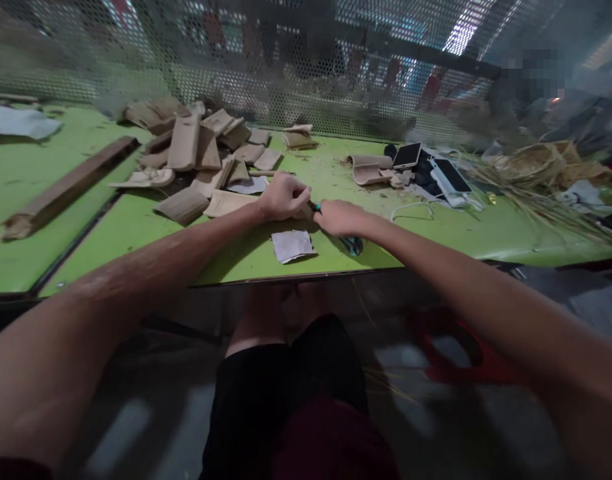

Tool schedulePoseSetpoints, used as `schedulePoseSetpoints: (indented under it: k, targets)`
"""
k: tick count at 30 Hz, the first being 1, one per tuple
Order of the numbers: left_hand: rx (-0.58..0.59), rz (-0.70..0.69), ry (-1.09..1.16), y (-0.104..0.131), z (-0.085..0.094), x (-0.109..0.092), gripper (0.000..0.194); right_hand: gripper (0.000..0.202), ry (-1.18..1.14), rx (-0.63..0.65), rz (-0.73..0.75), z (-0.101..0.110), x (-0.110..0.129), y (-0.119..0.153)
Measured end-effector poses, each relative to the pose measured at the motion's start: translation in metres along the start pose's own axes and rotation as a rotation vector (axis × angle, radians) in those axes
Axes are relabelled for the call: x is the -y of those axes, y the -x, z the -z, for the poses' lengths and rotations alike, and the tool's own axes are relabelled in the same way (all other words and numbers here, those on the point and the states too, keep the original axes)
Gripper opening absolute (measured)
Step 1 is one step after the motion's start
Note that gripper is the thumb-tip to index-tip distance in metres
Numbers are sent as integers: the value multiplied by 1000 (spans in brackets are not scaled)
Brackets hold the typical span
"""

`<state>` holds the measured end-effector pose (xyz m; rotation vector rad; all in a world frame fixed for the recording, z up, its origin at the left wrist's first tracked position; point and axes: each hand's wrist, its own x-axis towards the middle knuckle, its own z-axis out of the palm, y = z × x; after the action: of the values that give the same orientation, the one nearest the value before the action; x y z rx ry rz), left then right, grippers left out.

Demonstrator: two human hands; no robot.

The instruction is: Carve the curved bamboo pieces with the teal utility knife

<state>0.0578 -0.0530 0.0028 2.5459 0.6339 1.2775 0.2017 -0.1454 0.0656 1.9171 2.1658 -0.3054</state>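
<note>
— On the green desk (136, 227), what lies largest?
— Bamboo pieces (196, 157), heaped far left; nearer, a grey scrap (292, 245).
— And the hands?
— Left hand (282, 197) and right hand (340, 217) both curled, pinching a small teal tool (317, 208) between them.

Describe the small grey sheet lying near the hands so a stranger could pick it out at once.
Start at the green table and follow its near edge to where the left hand and right hand meet. Just below them lies the grey sheet, flat and roughly square. Unlike the tan curved pieces piled behind, it is thin, pale grey and lies alone.
</note>
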Motion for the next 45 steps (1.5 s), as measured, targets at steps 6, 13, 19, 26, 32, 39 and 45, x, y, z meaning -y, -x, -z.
schedulePoseSetpoints:
  k: [6, 13, 19, 26, 32, 39, 45]
  targets:
    - [-4, 2, 16, 5, 3, 0, 51, 39, 91, -111, 39, -18, 2, 12]
    - [23, 57, 21, -4, 2, -7, 50, 41, 248, -166, 161, -26, 5, 20]
    - [97, 92, 8, -15, 0, -14, 50, 39, 232, -160, 165, -28, 4, 23]
    - [78, 80, 14, -18, -5, -10, 51, 36, 280, -112, 197, -22, 8, 27]
    - [49, 49, 11, -21, -11, -8, 49, 41, 326, 27, 238, -7, 9, 15]
    - [5, 33, 44, -21, -16, -10, 49, 42, 291, 69, 189, -5, 20, 9]
    - [-39, 22, 82, -15, -16, -18, 46, 35, 297, 87, 177, -4, 16, 3]
